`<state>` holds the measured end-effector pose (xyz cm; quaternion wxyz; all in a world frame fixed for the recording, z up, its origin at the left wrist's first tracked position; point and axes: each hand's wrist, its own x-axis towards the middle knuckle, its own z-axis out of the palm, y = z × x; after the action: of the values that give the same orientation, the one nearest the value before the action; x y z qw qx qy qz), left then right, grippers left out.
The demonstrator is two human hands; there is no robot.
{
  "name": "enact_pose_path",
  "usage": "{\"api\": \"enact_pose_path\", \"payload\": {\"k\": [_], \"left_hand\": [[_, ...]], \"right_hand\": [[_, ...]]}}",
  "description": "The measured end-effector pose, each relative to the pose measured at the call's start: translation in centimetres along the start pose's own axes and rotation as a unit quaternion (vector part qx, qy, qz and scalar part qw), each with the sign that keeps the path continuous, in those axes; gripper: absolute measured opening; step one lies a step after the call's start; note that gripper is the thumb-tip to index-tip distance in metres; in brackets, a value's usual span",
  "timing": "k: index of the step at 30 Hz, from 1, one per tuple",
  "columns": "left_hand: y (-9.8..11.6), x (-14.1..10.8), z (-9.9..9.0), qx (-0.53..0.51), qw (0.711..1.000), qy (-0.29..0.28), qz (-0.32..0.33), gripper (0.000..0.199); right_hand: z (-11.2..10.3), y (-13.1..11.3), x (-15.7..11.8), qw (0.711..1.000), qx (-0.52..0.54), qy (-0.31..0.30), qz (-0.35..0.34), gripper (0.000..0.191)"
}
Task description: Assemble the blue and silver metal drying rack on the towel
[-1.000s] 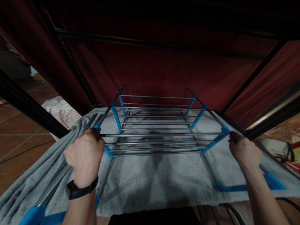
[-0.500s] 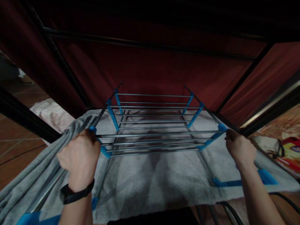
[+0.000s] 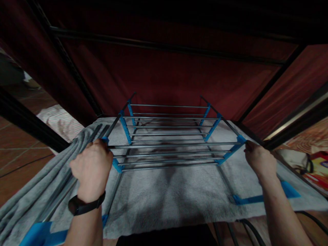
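Note:
A shoe rack of grey metal tubes (image 3: 174, 146) and blue plastic side pieces (image 3: 232, 152) lies on a grey blanket (image 3: 166, 201). My left hand (image 3: 92, 167), a dark band on its wrist, is closed around the left side of the rack beside the nearest blue joint. On the opposite side, my right hand (image 3: 261, 162) grips the right side close to its blue joint (image 3: 241, 139). Both hands cover the tube ends under them. More blue side pieces lie near me, one at lower left (image 3: 41, 232) and one by my right forearm (image 3: 290, 189).
Dark red fabric (image 3: 166, 75) on a black metal frame (image 3: 164, 48) rises behind and around the rack. Loose-looking tubes (image 3: 96, 130) rest on the blanket at left. A striped cloth (image 3: 63, 121) is beyond the left post, and a red and yellow package (image 3: 319, 167) at right.
My left hand appears slightly further right and the rack's left side has shifted a little inward. Both hands keep their grip; the view has tilted slightly.

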<state>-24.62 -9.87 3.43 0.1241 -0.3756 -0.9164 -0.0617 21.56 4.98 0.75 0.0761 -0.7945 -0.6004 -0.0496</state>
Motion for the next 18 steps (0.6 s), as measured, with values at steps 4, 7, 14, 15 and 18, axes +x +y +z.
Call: {"api": "enact_pose_path", "payload": {"k": [4, 7, 14, 15, 18], "left_hand": [[0.0, 0.0, -0.1, -0.006, 1.0, -0.004, 0.002, 0.045], [0.0, -0.1, 0.1, -0.008, 1.0, 0.004, 0.008, 0.046], [0.1, -0.5, 1.9, 0.007, 0.996, 0.075, 0.041, 0.048], [0.0, -0.5, 2.2, 0.011, 0.996, 0.08, 0.045, 0.048], [-0.1, -0.7, 2.5, 0.016, 0.995, 0.082, 0.053, 0.048]], "right_hand": [[0.2, 0.4, 0.4, 1.0, 0.0, 0.0, -0.006, 0.048], [0.4, 0.7, 0.6, 1.0, -0.007, -0.006, -0.014, 0.049], [1.2, -0.1, 0.0, 0.998, -0.051, 0.014, 0.022, 0.057], [1.3, -0.3, -0.2, 0.998, -0.054, 0.015, 0.026, 0.059], [1.5, -0.8, -0.8, 0.998, -0.058, 0.033, 0.017, 0.06]]}}
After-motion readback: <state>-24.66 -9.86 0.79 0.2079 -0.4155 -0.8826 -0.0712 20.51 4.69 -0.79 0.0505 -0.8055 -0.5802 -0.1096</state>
